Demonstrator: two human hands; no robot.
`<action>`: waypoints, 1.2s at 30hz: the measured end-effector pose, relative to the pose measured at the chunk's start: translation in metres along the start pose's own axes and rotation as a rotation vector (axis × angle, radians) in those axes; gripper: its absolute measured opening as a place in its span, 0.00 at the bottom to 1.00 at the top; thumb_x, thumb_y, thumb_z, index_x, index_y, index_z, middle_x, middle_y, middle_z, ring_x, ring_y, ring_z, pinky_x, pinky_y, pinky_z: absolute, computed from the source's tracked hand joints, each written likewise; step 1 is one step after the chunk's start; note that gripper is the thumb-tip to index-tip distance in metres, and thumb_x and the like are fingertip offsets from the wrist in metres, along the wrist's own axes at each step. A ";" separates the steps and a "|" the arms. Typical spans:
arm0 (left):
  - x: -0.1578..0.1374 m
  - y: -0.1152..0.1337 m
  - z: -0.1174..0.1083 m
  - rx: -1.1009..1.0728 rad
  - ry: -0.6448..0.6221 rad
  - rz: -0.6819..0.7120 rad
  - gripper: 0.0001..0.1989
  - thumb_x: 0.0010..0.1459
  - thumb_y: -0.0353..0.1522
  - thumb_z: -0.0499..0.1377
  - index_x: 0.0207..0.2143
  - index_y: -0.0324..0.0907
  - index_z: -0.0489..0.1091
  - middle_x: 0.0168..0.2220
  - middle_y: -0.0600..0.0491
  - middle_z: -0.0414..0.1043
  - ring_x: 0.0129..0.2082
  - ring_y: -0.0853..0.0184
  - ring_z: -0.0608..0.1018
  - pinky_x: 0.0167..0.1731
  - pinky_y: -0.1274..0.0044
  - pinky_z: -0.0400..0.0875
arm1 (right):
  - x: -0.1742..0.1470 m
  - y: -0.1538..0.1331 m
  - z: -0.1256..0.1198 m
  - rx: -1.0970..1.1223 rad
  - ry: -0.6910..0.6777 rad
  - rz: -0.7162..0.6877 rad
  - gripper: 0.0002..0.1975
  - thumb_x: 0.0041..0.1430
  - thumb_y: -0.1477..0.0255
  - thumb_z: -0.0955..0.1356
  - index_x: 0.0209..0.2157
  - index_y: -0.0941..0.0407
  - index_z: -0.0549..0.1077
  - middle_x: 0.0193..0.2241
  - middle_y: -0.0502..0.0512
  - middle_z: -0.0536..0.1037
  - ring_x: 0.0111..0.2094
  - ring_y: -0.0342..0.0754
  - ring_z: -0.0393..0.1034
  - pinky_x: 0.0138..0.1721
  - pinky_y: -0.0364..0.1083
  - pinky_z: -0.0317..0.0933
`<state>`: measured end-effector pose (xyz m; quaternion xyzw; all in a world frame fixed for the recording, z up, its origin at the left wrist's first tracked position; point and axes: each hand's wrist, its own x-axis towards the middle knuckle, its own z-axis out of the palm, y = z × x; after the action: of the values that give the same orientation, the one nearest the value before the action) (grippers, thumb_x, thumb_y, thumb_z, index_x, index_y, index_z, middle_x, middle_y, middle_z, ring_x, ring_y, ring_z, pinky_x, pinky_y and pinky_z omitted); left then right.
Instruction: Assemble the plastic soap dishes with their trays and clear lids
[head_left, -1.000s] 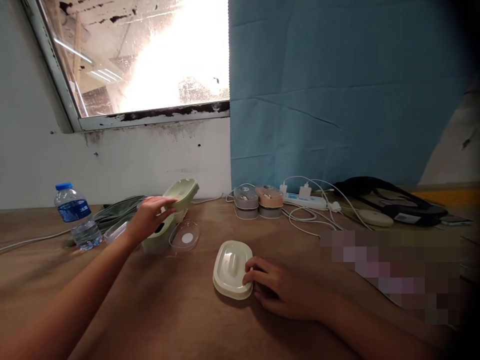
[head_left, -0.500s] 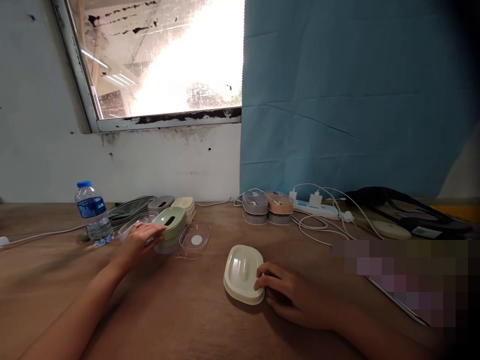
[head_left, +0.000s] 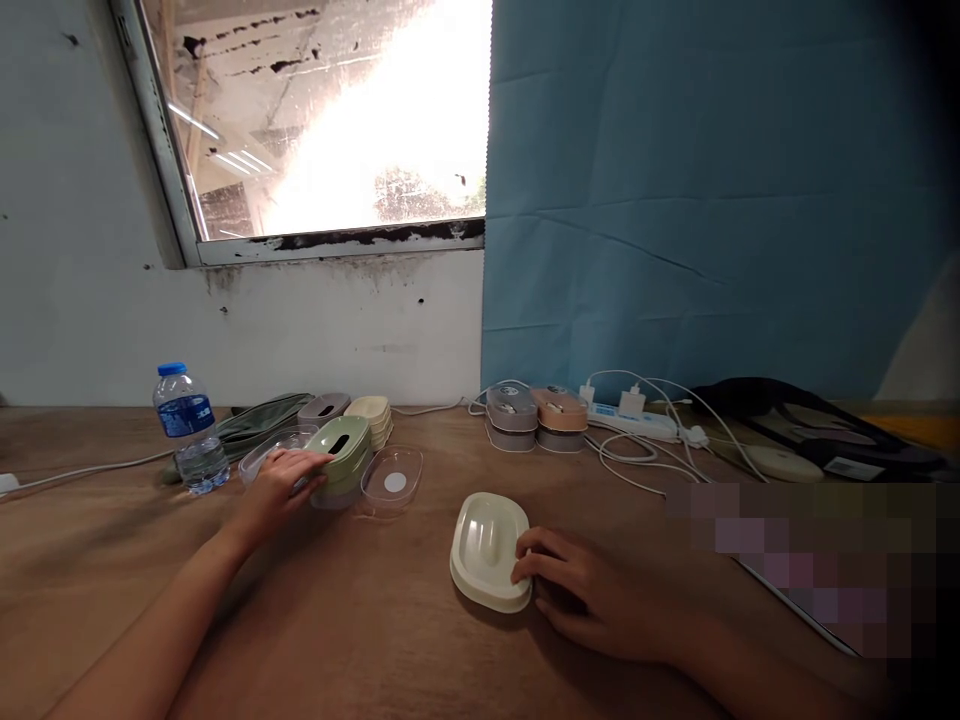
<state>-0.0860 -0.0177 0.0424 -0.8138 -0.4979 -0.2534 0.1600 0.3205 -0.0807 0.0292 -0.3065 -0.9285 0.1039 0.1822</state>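
A cream, rounded plastic container piece [head_left: 487, 545] with a raised rim band and a long shallow dent in its top lies on the table. My right hand [head_left: 577, 590] pinches its right edge, fingertips on the top surface. On the left, my left hand [head_left: 289, 485] reaches to a stack of light green plastic containers [head_left: 346, 450] with a dark oblong slot on top. Its fingers lie across the near left rim, and the thumb is against the side. Clear plastic lids stand on both sides of this stack; the right-hand clear lid [head_left: 392, 475] has a round white sticker.
A water bottle [head_left: 191, 430] stands left of a dark green pouch [head_left: 262, 422]. Behind the green stack are cream containers [head_left: 371, 415] and a grey one [head_left: 324, 407]. Grey [head_left: 511, 415] and orange [head_left: 562, 410] lidded boxes, a power strip [head_left: 637, 422] with cables and a black bag [head_left: 817, 430] line the wall.
The view has shifted very slightly. Both hands and the containers they touch keep the same positions.
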 end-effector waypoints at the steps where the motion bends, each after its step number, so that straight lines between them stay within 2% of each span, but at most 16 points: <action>1: 0.000 0.001 0.000 0.002 0.000 -0.001 0.16 0.59 0.38 0.48 0.46 0.47 0.67 0.46 0.50 0.72 0.47 0.60 0.72 0.47 0.67 0.59 | 0.000 0.000 0.000 -0.001 0.004 -0.002 0.16 0.51 0.80 0.62 0.42 0.52 0.68 0.43 0.55 0.67 0.41 0.47 0.65 0.42 0.45 0.60; 11: 0.000 0.007 0.001 0.005 0.023 0.023 0.16 0.59 0.35 0.47 0.47 0.47 0.67 0.45 0.50 0.73 0.45 0.60 0.72 0.46 0.67 0.60 | 0.000 0.000 0.001 0.013 0.021 -0.004 0.15 0.51 0.79 0.62 0.41 0.52 0.68 0.43 0.56 0.67 0.41 0.47 0.65 0.43 0.45 0.61; 21: -0.001 0.005 0.007 0.034 0.044 0.037 0.18 0.58 0.38 0.49 0.52 0.48 0.61 0.51 0.50 0.67 0.51 0.60 0.68 0.50 0.66 0.57 | 0.001 -0.002 0.002 0.005 0.017 0.008 0.17 0.48 0.81 0.62 0.41 0.53 0.67 0.43 0.55 0.67 0.40 0.46 0.65 0.42 0.44 0.61; 25: -0.003 0.024 0.012 0.099 0.209 0.008 0.21 0.58 0.36 0.50 0.55 0.45 0.56 0.56 0.47 0.60 0.58 0.56 0.58 0.54 0.62 0.50 | 0.001 0.001 0.005 -0.038 0.060 0.053 0.15 0.45 0.78 0.66 0.38 0.54 0.67 0.42 0.55 0.67 0.42 0.49 0.63 0.44 0.47 0.59; 27: -0.005 0.040 0.018 0.119 0.252 0.045 0.20 0.58 0.35 0.50 0.54 0.45 0.57 0.57 0.47 0.59 0.59 0.57 0.57 0.55 0.63 0.48 | 0.002 0.002 0.005 -0.072 0.086 0.112 0.15 0.42 0.74 0.68 0.36 0.54 0.66 0.41 0.55 0.67 0.42 0.52 0.62 0.44 0.49 0.58; 32: -0.006 0.075 0.036 0.084 0.211 0.293 0.18 0.57 0.31 0.50 0.51 0.46 0.63 0.51 0.52 0.67 0.55 0.61 0.63 0.56 0.70 0.44 | 0.003 0.003 0.006 -0.090 0.107 0.198 0.13 0.43 0.71 0.69 0.32 0.55 0.62 0.37 0.53 0.68 0.38 0.50 0.62 0.41 0.47 0.58; 34: -0.004 0.081 0.043 0.056 0.178 0.325 0.16 0.57 0.29 0.50 0.48 0.46 0.65 0.49 0.54 0.70 0.53 0.63 0.65 0.56 0.71 0.43 | 0.004 0.004 0.006 -0.090 0.102 0.193 0.10 0.46 0.71 0.68 0.31 0.55 0.62 0.36 0.53 0.68 0.37 0.50 0.62 0.40 0.47 0.58; 36: -0.003 0.083 0.047 0.035 0.136 0.299 0.15 0.57 0.28 0.50 0.46 0.46 0.66 0.46 0.55 0.71 0.52 0.64 0.66 0.56 0.71 0.43 | 0.007 0.004 0.007 -0.100 0.101 0.189 0.08 0.49 0.71 0.67 0.30 0.55 0.62 0.37 0.54 0.68 0.38 0.49 0.62 0.40 0.46 0.58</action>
<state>-0.0011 -0.0333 0.0017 -0.8568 -0.3638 -0.2727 0.2434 0.3149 -0.0738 0.0230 -0.4063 -0.8891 0.0585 0.2026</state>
